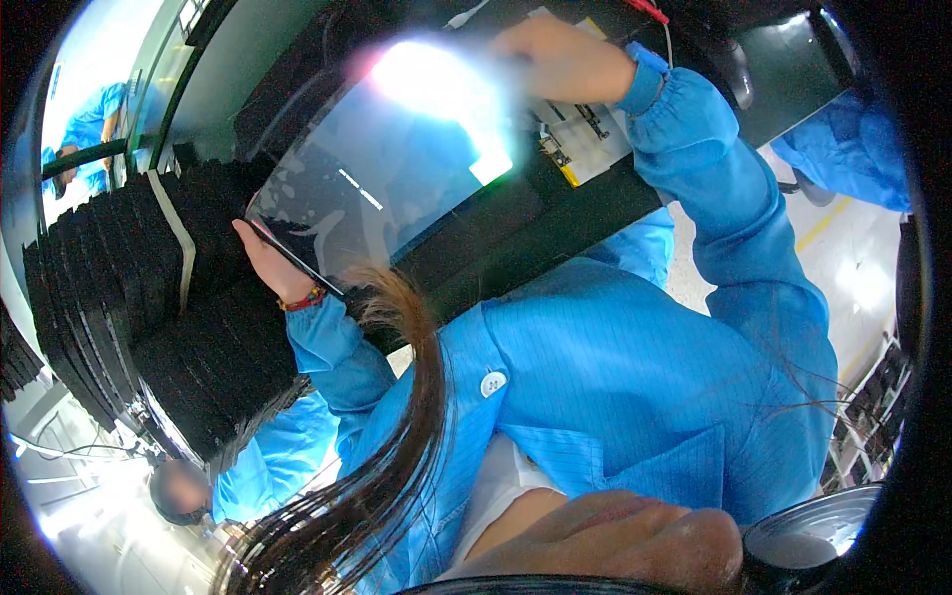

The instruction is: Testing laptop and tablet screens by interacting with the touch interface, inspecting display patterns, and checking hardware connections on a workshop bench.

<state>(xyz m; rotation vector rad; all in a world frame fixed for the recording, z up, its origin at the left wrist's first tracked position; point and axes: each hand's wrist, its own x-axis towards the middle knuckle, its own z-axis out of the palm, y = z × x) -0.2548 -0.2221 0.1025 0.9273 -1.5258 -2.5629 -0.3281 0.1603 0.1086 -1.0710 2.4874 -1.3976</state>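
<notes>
A large flat glossy panel [327, 188] with a dark, mirror-like face lies tilted before me over a black work surface. My left hand [276, 266] grips its near left edge, fingers closed along the rim. A strong white glare covers the panel's upper part. Next to that glare, at the far right side, my right hand [570, 61] is bent over the panel's corner area. Its fingertips are smeared and washed out, so what they hold, if anything, is hidden. Just below the right hand lies a pale printed sheet [595, 149] with yellow and black marks.
A tall stack of black ridged trays [109, 288], bound by a pale strap [186, 243], stands at the left. The black table edge [555, 248] runs near my body. People in blue clothing [94, 119] show at the upper left, lower left and right.
</notes>
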